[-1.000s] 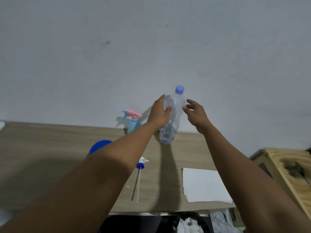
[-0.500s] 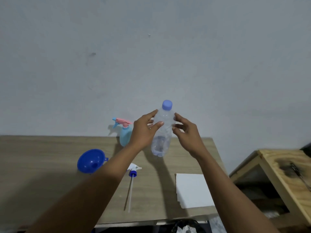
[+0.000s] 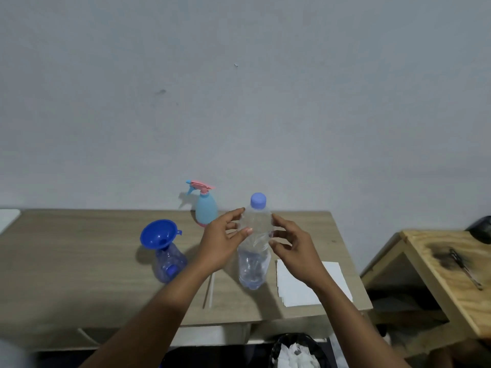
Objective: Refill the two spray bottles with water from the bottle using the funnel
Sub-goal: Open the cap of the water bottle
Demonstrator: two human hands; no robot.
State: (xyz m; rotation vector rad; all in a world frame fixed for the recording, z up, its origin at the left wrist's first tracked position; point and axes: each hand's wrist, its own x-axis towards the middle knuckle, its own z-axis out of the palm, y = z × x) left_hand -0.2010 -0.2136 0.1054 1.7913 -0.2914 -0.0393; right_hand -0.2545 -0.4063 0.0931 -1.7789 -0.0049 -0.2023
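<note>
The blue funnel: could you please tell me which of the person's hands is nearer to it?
Left. The left hand holds the water bottle on the side facing the funnel, apart from it; the right hand holds the bottle's opposite side, farther away.

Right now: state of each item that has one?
water bottle: cap on, upright, looks part full, left hand grips it.
right hand: fingers at the bottle's side, contact unclear.
clear spray bottle: head off, upright.
funnel: seated in clear spray bottle's neck.
blue spray bottle: head on, upright.
white tube: lying flat on table.
</note>
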